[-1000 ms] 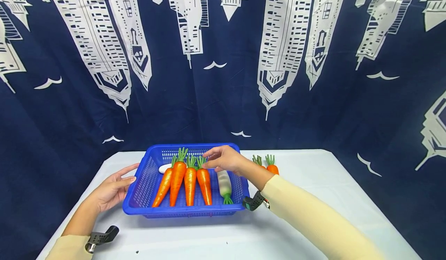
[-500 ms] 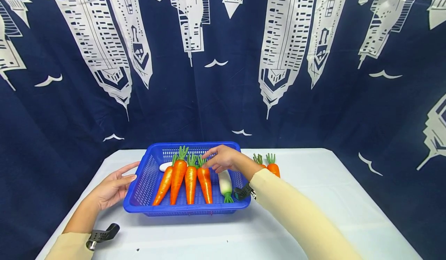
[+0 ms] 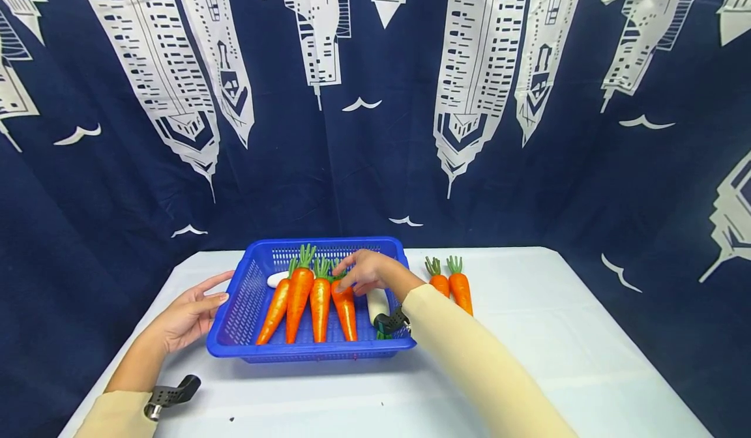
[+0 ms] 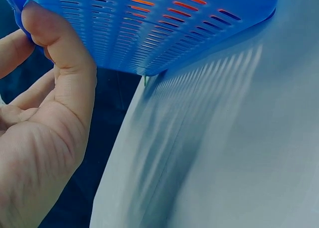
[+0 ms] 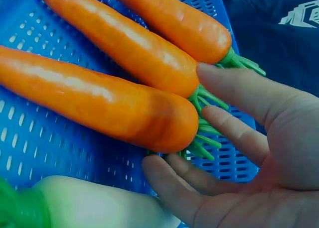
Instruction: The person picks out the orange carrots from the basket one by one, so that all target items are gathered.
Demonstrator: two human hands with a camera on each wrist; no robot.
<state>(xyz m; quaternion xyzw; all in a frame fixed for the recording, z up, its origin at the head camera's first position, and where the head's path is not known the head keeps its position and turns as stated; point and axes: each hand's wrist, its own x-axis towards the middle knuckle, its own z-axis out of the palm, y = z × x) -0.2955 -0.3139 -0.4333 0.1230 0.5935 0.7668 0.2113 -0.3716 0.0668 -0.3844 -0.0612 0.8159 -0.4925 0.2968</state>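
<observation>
A blue plastic basket point(image 3: 375, 349) with slotted walls holds several orange carrots lying side by side, green tops away from me. My left hand point(image 3: 190, 317) grips its left rim, thumb against the edge, as the left wrist view shows the basket wall point(image 4: 114, 34) tilted above the cloth. Inside the basket, my right hand point(image 3: 375, 270) is over the top end of the rightmost carrot point(image 3: 345, 314). In the right wrist view its fingers are spread around that carrot's point(image 5: 99, 103) leafy end, without a clear grip. A white radish point(image 3: 377, 302) lies beside it, leaves toward me.
Two more carrots point(image 3: 461, 291) lie on the white tablecloth point(image 3: 528, 334) right of the basket. A white end point(image 3: 277, 279) of something shows behind the leftmost carrot. A dark blue curtain point(image 3: 352, 177) with a white city print hangs behind the table.
My right hand has moved slightly down and left onto the rightmost carrot's top, its forearm swinging left and uncovering more of the two carrots outside. The left hand stays at the rim.
</observation>
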